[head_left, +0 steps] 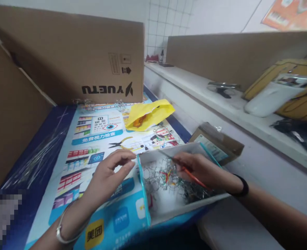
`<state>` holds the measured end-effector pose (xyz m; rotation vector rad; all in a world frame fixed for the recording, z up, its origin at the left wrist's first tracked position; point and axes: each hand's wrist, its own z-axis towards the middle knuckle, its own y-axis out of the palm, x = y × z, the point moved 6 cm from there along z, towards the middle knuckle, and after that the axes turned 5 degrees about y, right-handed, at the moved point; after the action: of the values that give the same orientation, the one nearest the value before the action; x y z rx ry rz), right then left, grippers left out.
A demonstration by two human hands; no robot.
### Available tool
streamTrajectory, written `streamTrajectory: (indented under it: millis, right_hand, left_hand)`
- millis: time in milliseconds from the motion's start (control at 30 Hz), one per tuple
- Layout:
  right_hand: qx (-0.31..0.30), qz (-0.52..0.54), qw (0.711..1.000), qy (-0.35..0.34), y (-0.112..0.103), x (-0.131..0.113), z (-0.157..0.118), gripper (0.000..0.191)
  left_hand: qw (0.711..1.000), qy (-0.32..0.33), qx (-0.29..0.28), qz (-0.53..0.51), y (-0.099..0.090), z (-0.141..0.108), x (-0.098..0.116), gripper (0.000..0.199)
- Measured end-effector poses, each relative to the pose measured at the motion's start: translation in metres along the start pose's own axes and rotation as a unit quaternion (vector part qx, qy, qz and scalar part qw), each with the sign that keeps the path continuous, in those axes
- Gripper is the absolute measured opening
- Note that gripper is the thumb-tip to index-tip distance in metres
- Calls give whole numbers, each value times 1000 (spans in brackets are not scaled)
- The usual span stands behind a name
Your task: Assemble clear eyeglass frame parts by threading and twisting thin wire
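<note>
The person's two forearms (76,212) are nearest to the camera, entering at about 7 and 4 o'clock. Between them, at 5 o'clock in the view, sits a box (144,194) without lid, white inside and with turquoise edges. It contains a tangle of thin wires (173,183), with some small red and yellow pieces (167,176) among them.

The right hand (199,170) is above the box, and its grip is closed around a thin tool (192,176) with an orange handle. The dark tip of this tool points to 10 o'clock; its exact kind I cannot tell. The left hand (110,170) is just beside the box, at its 9 to 10 o'clock, and its grip is loose, with thumb and forefinger standing apart.

On the counter (61,119), yellow-handled pliers (122,142) lie at 1 o'clock from the left hand. Farther, at 12 o'clock from the box, lies a yellow bag (160,113) with something orange in its mouth. A large brown carton (65,59) stands at 11 o'clock, and a smaller brown package (230,144) lies at the box's 1 o'clock.
</note>
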<state>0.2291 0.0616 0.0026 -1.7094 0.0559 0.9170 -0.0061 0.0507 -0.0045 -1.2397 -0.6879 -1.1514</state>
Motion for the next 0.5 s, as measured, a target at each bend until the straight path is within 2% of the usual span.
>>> streamTrajectory:
  millis: [67,100,167,233,300,367,433,500]
  right_hand:
    - [-43,-101,994,1,9,3,-6,14]
    - [-61,-144,988,-7,13,2,-9,18]
    - [-86,-213,973,-28,20,1,-13,21]
    - [-104,-273,956,-37,27,1,-14,19]
    - [-112,-311,942,-53,34,1,-15,21]
    - [-112,-331,935,-69,37,-1,-16,21]
    - [-92,-346,931,-79,36,-5,-20,19]
    - [-57,-348,932,-87,30,-15,-27,18]
  left_hand:
    - [994,-100,23,-27,7,-16,-16,24]
    - [986,-155,7,-54,16,-25,-24,32]
    - [954,-262,-93,-115,42,-45,-32,48]
    - [915,-323,-195,-141,66,-61,-29,55]
    - [897,-349,-241,-127,79,-65,-22,51]
    - [899,-342,-254,-105,86,-61,-13,42]
    - [908,-322,-251,-93,88,-57,-8,35]
    - [910,-321,-251,-79,83,-61,-18,32]
